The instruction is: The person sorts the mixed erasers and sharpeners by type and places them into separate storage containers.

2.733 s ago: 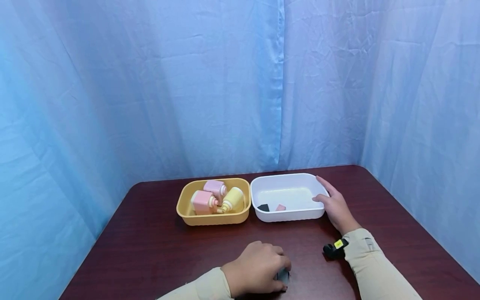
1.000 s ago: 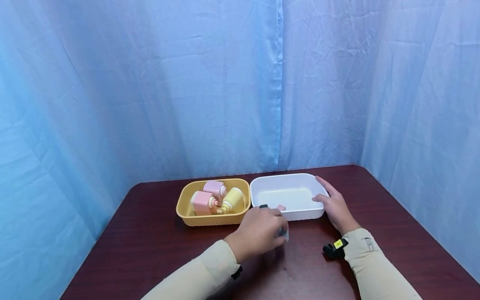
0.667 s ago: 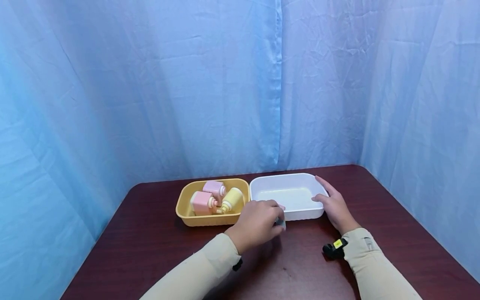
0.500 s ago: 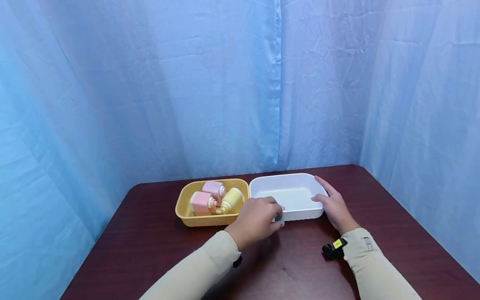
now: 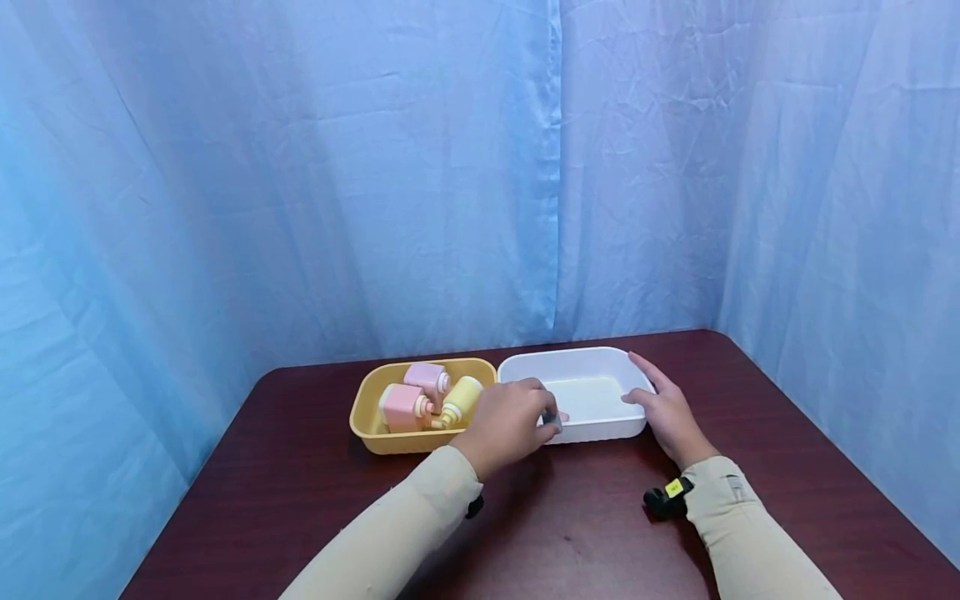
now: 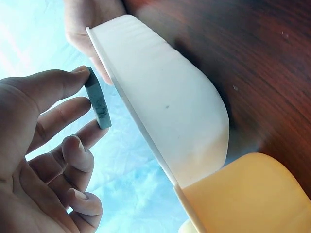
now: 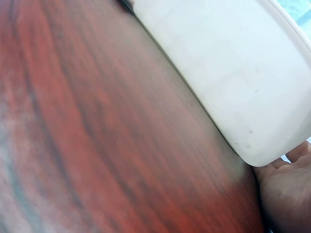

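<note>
My left hand (image 5: 510,421) pinches a small flat grey-green rectangular block (image 6: 99,99) between thumb and fingertips. The block is held at the front left rim of the white plastic basket (image 5: 600,431). In the left wrist view it shows above that rim, with the lower fingers curled loosely below. My right hand (image 5: 671,417) grips the basket's right end, thumb over the rim and fingers along the outside. A small pink piece (image 5: 564,417) lies inside near the front wall, partly hidden by the left hand.
A yellow basket (image 5: 420,444) stands against the white one's left side. In it lie a pink bottle (image 5: 403,408), a lilac bottle (image 5: 423,377) and a yellow bottle (image 5: 467,396). Pale blue curtains (image 5: 450,167) hang behind the dark red-brown table (image 5: 592,533).
My left hand has lifted the block off the front of the table and brought it forward to the white basket's rim. The black piece inside is now hidden. My right hand has stayed put.
</note>
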Motion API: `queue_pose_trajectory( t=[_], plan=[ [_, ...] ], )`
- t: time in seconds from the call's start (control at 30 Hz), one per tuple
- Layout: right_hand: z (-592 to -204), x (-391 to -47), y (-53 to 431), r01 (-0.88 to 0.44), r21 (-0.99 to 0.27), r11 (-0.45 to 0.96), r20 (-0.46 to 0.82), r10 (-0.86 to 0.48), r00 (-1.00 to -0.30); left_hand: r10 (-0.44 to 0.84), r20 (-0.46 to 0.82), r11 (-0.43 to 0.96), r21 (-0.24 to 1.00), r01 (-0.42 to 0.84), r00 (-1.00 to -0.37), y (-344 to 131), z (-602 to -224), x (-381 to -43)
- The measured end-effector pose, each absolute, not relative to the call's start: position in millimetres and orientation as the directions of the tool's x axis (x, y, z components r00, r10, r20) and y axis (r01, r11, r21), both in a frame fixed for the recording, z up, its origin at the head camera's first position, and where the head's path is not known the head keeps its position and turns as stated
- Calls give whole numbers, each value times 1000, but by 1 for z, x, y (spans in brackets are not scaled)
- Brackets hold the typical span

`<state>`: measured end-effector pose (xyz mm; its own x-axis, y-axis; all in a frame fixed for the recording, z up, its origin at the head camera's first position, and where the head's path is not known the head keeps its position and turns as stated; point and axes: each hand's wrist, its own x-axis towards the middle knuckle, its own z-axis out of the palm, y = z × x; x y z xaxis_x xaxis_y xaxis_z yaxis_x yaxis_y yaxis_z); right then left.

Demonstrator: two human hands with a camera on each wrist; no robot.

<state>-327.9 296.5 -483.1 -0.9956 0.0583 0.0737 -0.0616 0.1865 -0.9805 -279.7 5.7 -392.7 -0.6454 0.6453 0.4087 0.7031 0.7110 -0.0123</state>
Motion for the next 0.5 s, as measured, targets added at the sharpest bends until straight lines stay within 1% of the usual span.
queue_pose_trajectory(
  t=[0.17,0.5],
  plan=[
    [-484,-328,297,-61,-979,193,74,61,-995,626,406,733,-15,680,-666,7,-392,-284],
    [-484,-329,296,-63,-977,204,78,69,-995,600,356,758,33,651,-717,10,-390,-292]
  ],
)
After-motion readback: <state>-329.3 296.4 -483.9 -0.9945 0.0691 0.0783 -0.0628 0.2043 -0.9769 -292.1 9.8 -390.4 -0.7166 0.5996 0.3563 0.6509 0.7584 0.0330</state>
